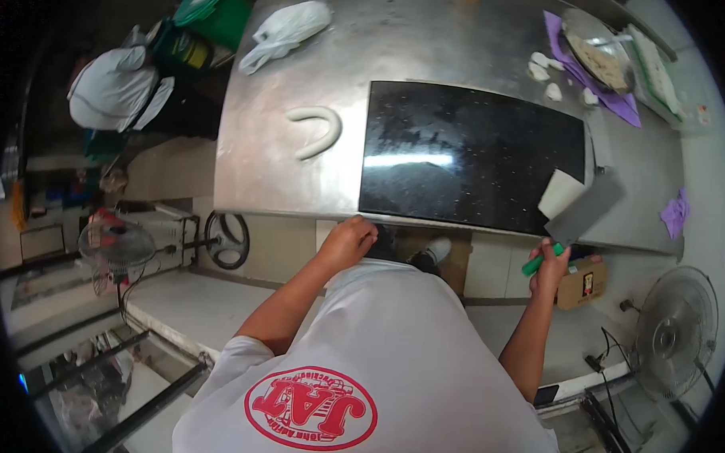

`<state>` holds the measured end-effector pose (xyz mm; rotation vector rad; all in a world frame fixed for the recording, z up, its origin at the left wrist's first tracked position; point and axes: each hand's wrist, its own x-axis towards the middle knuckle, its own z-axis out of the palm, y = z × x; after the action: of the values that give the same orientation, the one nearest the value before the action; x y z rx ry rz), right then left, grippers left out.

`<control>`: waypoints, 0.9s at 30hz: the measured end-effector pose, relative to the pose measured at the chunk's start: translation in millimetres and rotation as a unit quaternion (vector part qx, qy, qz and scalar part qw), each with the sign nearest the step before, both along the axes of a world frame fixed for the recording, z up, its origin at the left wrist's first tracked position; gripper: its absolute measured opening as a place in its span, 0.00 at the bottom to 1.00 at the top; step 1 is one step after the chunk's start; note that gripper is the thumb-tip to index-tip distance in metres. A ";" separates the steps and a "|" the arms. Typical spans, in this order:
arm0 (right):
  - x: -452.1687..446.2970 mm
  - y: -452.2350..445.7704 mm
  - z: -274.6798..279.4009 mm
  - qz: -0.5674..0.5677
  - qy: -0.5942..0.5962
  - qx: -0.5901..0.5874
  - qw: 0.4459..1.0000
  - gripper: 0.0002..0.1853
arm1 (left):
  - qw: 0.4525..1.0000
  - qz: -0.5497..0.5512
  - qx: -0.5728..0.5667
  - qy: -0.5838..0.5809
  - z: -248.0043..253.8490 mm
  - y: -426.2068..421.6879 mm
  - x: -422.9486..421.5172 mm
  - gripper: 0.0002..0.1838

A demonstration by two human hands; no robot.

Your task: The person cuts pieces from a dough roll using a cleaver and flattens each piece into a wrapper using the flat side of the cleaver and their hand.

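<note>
My right hand is wrapped round the green handle of a cleaver with a wide rectangular blade. The blade lies over the right front corner of a black board. Beside it, a flat whitish piece of dough rests at the board's corner, partly hidden by the blade. My left hand is closed at the table's front edge, fingers curled, and nothing shows in it. Left of the board, a curved roll of white dough lies on the steel table.
A plastic bag lies at the back left. Small dough lumps and a bowl on purple cloth stand at the back right. Another purple cloth is far right. A person bends at the left. Fans stand on both sides.
</note>
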<state>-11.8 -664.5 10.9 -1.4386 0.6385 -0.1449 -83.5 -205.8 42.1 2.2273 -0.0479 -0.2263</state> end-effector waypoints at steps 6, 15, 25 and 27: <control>-25.4 51.9 23.8 -0.010 0.103 0.124 0.987 0.16 | 0.993 0.090 0.009 -0.081 -8.9 76.1 15.0 0.19; -77.2 245.8 45.9 0.232 0.096 -0.039 0.967 0.10 | 0.987 0.092 0.087 -0.097 -24.8 178.5 97.2 0.14; -48.7 430.3 104.7 0.582 0.039 -0.501 0.640 0.08 | 0.975 0.013 0.095 -0.202 -40.8 214.8 59.3 0.09; -44.8 437.7 99.0 0.607 0.128 -0.471 0.627 0.11 | 0.970 0.009 0.081 -0.230 -43.3 214.5 54.5 0.10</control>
<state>-56.6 -226.7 109.9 -2.6581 -0.4435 0.9663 -29.0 8.7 -1.2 2.3977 -0.2692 0.3126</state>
